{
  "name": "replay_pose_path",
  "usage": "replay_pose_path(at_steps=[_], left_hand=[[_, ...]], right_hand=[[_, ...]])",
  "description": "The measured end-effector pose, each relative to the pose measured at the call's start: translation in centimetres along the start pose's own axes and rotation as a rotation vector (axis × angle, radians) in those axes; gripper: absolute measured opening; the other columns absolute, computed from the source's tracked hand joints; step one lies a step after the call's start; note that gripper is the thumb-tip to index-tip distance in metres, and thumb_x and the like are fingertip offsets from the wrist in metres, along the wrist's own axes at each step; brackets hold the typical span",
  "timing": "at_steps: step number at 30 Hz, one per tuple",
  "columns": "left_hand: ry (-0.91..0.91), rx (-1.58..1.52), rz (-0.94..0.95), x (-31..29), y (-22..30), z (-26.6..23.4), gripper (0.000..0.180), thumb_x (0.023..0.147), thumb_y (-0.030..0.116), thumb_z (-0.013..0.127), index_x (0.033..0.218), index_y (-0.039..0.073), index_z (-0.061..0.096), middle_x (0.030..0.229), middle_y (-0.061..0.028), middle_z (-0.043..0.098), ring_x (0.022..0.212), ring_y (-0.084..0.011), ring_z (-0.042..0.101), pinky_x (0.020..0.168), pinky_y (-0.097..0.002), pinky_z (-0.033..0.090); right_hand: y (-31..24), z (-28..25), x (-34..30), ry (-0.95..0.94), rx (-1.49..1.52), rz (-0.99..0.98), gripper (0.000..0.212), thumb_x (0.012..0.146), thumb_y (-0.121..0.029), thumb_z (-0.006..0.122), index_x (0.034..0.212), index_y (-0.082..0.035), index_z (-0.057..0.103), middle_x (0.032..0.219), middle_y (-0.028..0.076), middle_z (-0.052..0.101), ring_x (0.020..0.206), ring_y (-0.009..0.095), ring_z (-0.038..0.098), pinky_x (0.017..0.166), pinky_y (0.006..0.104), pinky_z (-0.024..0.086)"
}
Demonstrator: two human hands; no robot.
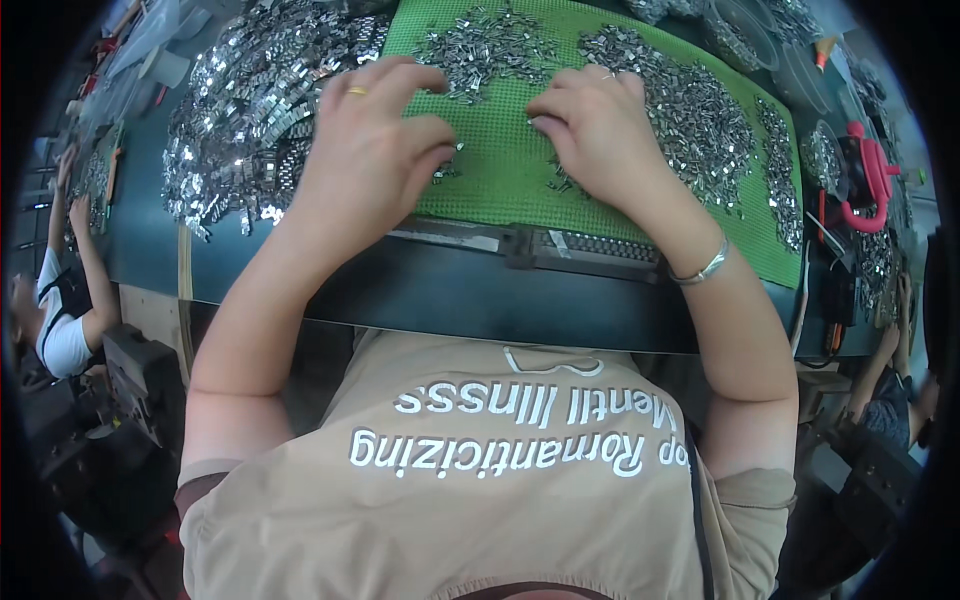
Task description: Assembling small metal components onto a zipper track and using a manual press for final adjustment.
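While left hand [375,135] (11 o'clock) half-curls and right hand [605,135] (1 o'clock) bunches, any hold indiscernible, light fingertip pinches should best separate small metal pieces [485,50].

mat [500,175] on table [480,310] | small parts [690,115] on mat | strips [240,100] left of mat | rail [590,248] before mat

Left forearm [268,305] and right forearm [735,325] reach forward; the left hand [368,140] curls, thumb close under bent fingers [430,130]; the right hand [603,130] arches inward, thumb near forefinger
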State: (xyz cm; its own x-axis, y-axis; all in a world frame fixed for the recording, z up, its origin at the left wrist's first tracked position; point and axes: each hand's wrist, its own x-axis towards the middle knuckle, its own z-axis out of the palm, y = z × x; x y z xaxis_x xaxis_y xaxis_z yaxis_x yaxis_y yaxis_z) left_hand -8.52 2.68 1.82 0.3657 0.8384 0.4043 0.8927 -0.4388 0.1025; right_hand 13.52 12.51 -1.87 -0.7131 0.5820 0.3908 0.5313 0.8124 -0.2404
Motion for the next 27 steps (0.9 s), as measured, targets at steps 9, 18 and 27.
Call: replay_pose_path(at_steps=[9,18,27], left_hand=[[-0.134,0.128,0.058,1.8,0.4,2.4,0.008,0.077,0.009,0.066,0.079,0.004,0.071,0.114,-0.0079,0.061,0.12,-0.0272,0.052,0.1,-0.0503,0.039],[-0.086,-0.096,-0.008,1.2,2.5,1.9,0.015,0.081,0.002,0.067,0.095,0.004,0.061,0.105,-0.0102,0.062,0.105,-0.0315,0.058,0.091,-0.0418,0.042],[-0.149,-0.398,0.222,2.3,9.0,4.7,0.022,0.075,0.002,0.072,0.092,0.008,0.059,0.099,-0.0046,0.063,0.103,-0.0254,0.059,0.088,-0.0417,0.038]], right_hand=[[-0.8,0.8,0.6,-0.046,-0.107,-0.006,0.002,0.075,-0.006,0.068,0.075,-0.008,0.068,0.084,0.006,0.067,0.091,0.027,0.063,0.083,0.0445,0.039],[-1.4,-4.8,-5.9,0.059,0.214,0.08,0.013,0.075,0.003,0.062,0.085,-0.003,0.057,0.091,0.013,0.059,0.092,0.034,0.057,0.076,0.0428,0.042],[-2.9,-4.2,-13.5,0.179,0.285,0.291,0.016,0.076,0.005,0.062,0.089,-0.001,0.056,0.094,0.013,0.054,0.087,0.035,0.052,0.079,0.0424,0.043]])
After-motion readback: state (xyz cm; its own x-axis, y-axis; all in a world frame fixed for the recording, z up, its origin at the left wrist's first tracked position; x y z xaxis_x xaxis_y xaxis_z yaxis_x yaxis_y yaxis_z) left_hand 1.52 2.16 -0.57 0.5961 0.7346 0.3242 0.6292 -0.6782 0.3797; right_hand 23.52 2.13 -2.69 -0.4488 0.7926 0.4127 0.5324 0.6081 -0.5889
